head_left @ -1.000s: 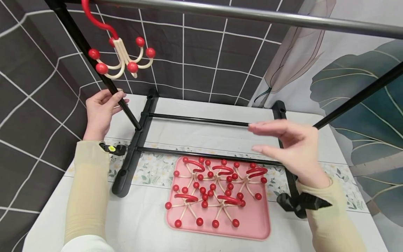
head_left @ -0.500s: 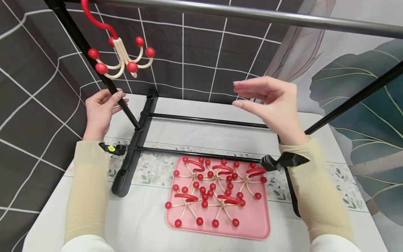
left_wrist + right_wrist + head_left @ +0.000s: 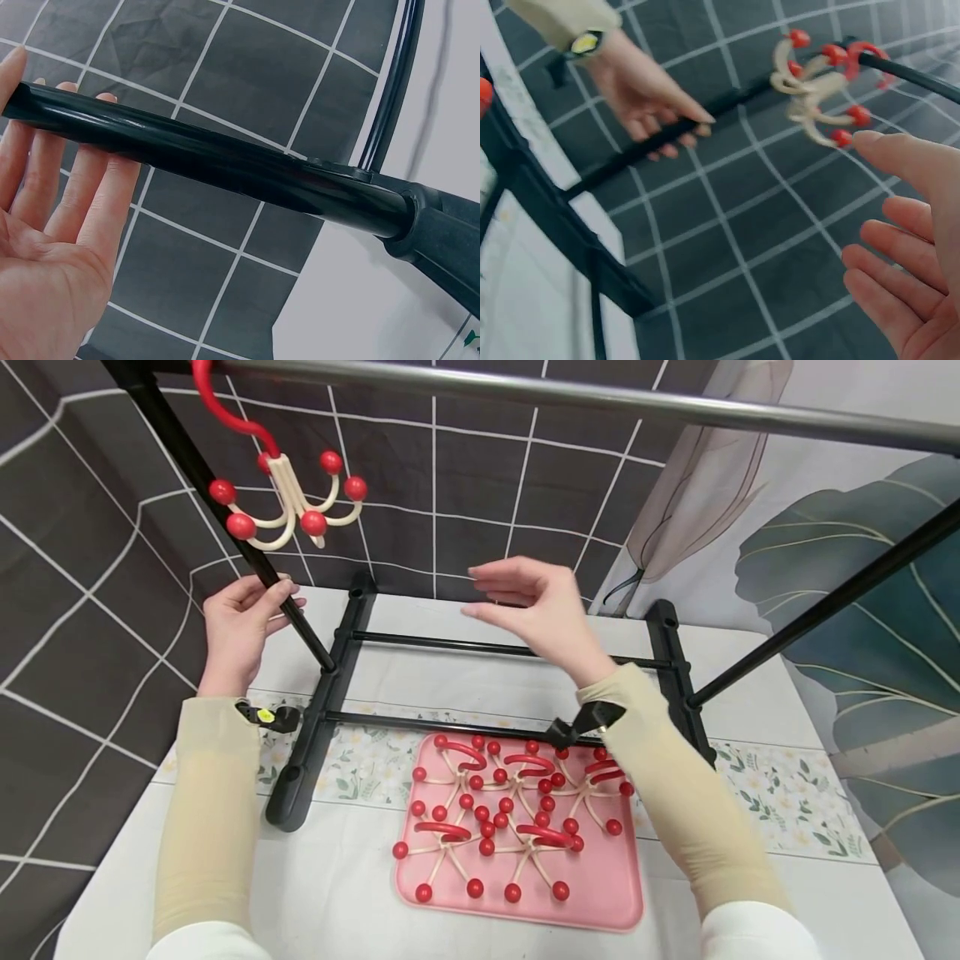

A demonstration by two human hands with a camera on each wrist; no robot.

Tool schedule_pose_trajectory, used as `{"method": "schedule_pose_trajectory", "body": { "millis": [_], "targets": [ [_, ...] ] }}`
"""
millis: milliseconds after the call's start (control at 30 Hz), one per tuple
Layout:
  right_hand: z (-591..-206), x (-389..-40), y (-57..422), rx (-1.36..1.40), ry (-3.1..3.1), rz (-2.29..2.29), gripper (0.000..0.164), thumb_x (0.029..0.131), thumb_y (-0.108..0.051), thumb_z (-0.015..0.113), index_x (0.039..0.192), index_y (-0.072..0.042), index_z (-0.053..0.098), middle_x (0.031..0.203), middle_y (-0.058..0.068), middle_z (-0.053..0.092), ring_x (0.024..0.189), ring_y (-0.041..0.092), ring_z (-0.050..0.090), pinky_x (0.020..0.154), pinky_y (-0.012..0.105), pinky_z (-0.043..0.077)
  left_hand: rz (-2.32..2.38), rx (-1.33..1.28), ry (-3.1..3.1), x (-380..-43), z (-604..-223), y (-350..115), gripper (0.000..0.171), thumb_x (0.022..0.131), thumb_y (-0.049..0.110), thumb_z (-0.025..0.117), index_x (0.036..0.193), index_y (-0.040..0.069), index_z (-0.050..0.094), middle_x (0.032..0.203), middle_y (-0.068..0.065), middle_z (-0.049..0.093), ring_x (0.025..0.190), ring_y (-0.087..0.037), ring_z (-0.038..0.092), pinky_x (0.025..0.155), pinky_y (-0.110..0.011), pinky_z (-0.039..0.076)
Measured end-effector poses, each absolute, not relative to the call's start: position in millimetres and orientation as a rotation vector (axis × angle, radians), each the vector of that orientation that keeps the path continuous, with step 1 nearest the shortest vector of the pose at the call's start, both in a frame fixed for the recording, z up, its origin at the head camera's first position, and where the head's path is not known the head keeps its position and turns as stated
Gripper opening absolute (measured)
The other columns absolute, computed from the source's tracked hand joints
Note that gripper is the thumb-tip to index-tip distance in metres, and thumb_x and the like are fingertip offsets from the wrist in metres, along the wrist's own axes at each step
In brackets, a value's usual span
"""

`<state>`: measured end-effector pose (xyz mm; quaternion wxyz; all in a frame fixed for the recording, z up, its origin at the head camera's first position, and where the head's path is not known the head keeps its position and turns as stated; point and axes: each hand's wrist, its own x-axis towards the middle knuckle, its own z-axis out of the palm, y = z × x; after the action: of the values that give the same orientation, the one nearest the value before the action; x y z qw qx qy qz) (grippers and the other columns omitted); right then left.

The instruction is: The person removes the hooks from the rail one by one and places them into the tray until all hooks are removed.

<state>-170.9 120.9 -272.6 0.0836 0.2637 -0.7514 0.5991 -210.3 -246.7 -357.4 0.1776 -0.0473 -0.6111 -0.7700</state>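
My left hand holds the black upright pole of a rack on the left, thumb on one side and fingers behind it. In the left wrist view the fingers lie across the back of the pole. My right hand is in the air over the rack's base, thumb and fingers apart with nothing between them. A hanger with cream arms and red ball tips hangs by its red hook from the silver top rail. In the right wrist view this hanger appears beyond my thumb.
A pink tray on the white table holds several more hangers with red hooks. Two black crossbars join the rack's feet, the front one running behind the tray. A second slanted pole rises at the right. Dark grid cloth covers the back.
My right hand has moved left and up from the right side of the rack to over its middle, fingers still apart. The left hand stays on the pole.
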Motion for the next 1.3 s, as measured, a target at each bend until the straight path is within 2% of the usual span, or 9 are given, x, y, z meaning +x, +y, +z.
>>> {"method": "schedule_pose_trajectory", "body": {
  "millis": [233, 467, 600, 867, 1067, 1300],
  "targets": [
    [-272.9, -162.2, 83.5, 0.866, -2.026, 1.796, 0.036, 0.081, 0.004, 0.084, 0.115, 0.007, 0.072, 0.112, 0.011, 0.074, 0.103, 0.022, 0.071, 0.095, 0.039, 0.055, -2.171, -0.142, -1.729, -209.8, -357.6, -246.8, 0.022, 0.089, 0.003, 0.079, 0.108, -0.007, 0.073, 0.092, -0.011, 0.074, 0.081, -0.020, 0.076, 0.076, -0.026, 0.060],
    [-239.9, -157.5, 55.5, 0.945, -1.860, 1.821, 0.036, 0.080, 0.007, 0.084, 0.112, 0.011, 0.070, 0.111, 0.014, 0.074, 0.102, 0.019, 0.072, 0.095, 0.039, 0.055, -2.167, -0.146, -1.729, -208.6, -358.0, -249.1, 0.026, 0.089, 0.003, 0.079, 0.111, -0.010, 0.072, 0.093, -0.011, 0.075, 0.081, -0.019, 0.076, 0.077, -0.026, 0.060],
    [-212.8, -159.2, 38.3, 0.964, -1.878, 1.846, 0.037, 0.080, 0.005, 0.085, 0.113, 0.011, 0.069, 0.111, 0.015, 0.073, 0.103, 0.015, 0.071, 0.097, 0.033, 0.053, -2.168, -0.148, -1.723, -208.2, -358.4, -249.9, 0.028, 0.089, 0.003, 0.078, 0.112, -0.011, 0.071, 0.093, -0.011, 0.075, 0.081, -0.019, 0.076, 0.076, -0.026, 0.060],
    [-173.7, -179.3, 5.3, 0.950, -2.010, 1.830, 0.048, 0.079, -0.004, 0.089, 0.122, 0.003, 0.069, 0.119, 0.006, 0.072, 0.106, 0.001, 0.065, 0.098, 0.016, 0.046, -2.154, -0.162, -1.751, -209.9, -356.9, -248.2, 0.025, 0.090, 0.004, 0.078, 0.111, -0.008, 0.073, 0.094, -0.010, 0.075, 0.082, -0.019, 0.076, 0.076, -0.026, 0.060],
    [-168.3, -195.5, -18.9, 0.934, -2.163, 1.779, 0.054, 0.081, -0.010, 0.089, 0.129, -0.002, 0.067, 0.126, 0.002, 0.069, 0.109, -0.004, 0.061, 0.097, 0.007, 0.040, -2.155, -0.156, -1.754, -209.7, -357.2, -248.1, 0.027, 0.089, 0.005, 0.079, 0.111, -0.009, 0.072, 0.094, -0.010, 0.075, 0.082, -0.019, 0.076, 0.076, -0.026, 0.060],
    [-166.7, -205.5, -36.9, 0.928, -2.232, 1.746, 0.055, 0.082, -0.014, 0.089, 0.132, -0.006, 0.066, 0.126, -0.003, 0.069, 0.110, -0.008, 0.059, 0.096, 0.003, 0.037, -2.152, -0.171, -1.758, -211.5, -357.0, -244.5, 0.025, 0.090, 0.005, 0.079, 0.111, -0.008, 0.073, 0.094, -0.010, 0.075, 0.082, -0.019, 0.075, 0.075, -0.026, 0.060]
  ]
}}
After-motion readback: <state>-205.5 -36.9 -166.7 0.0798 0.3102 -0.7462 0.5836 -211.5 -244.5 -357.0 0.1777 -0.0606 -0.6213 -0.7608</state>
